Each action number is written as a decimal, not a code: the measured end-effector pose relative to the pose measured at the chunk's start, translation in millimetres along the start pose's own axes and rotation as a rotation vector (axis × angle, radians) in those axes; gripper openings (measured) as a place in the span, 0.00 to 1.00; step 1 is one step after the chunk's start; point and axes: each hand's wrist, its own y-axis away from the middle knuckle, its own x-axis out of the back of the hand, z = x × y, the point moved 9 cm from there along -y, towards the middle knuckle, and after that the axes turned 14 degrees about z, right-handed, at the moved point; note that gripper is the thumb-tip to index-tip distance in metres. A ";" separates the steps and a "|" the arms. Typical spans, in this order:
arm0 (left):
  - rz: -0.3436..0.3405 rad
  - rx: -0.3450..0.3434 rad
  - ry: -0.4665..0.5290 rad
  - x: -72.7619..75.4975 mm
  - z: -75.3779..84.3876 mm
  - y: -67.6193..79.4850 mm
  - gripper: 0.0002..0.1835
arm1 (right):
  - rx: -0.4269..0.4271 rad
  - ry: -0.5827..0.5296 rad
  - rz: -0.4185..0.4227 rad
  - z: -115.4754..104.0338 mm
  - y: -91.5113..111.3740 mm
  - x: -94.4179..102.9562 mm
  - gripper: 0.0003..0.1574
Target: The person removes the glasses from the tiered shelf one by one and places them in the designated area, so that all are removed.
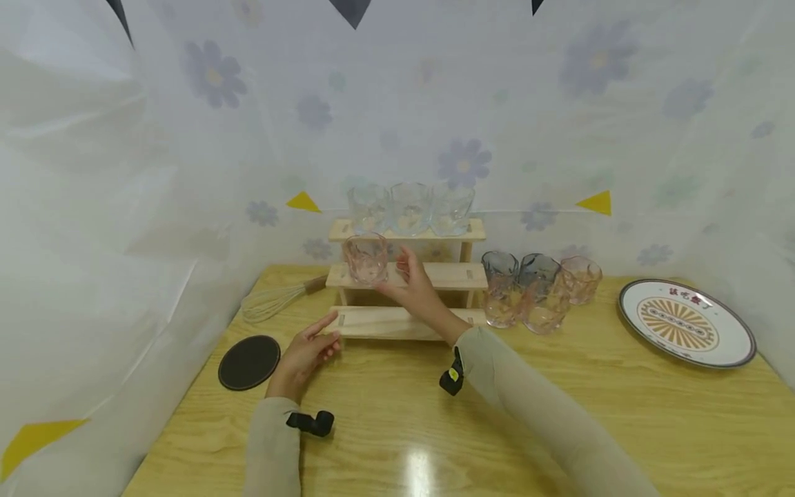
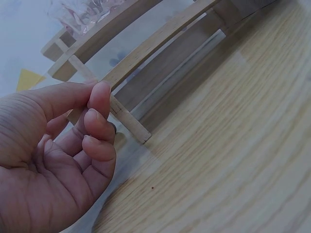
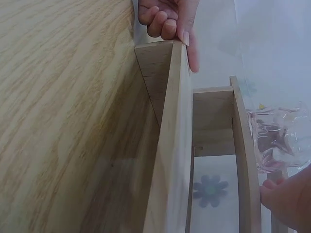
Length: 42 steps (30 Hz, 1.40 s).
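Observation:
A three-tier wooden rack (image 1: 404, 324) stands on the table. One pink glass (image 1: 365, 259) sits upright at the left of its middle tier. Several clear glasses, among them a clear glass (image 1: 410, 210), line the top tier. My left hand (image 1: 307, 355) pinches the left end of the bottom tier between thumb and forefinger; the left wrist view shows this left hand (image 2: 68, 150) with the other fingers curled. My right hand (image 1: 413, 286) is just right of the pink glass, fingers apart and not around it. In the right wrist view, the right hand (image 3: 291, 199) is by the middle tier's edge.
Right of the rack stand dark glasses (image 1: 539, 269) and pink glasses (image 1: 546, 307). A patterned plate (image 1: 733, 338) lies further right. On the left are a whisk (image 1: 279, 300) and a round black coaster (image 1: 250, 362). A flowered curtain (image 1: 385, 103) hangs behind the table (image 1: 385, 428).

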 end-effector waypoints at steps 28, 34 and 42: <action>0.013 0.016 -0.018 -0.1 -0.5 1.4 0.30 | 0.025 0.070 0.000 -6.6 -35.3 -34.2 0.60; 0.016 0.017 -0.010 -0.1 -1.3 2.0 0.30 | 0.016 0.118 0.029 -5.6 -37.9 -35.4 0.59; 0.023 0.015 -0.015 0.9 0.2 0.4 0.30 | 0.005 0.119 0.041 -6.9 -37.0 -33.7 0.56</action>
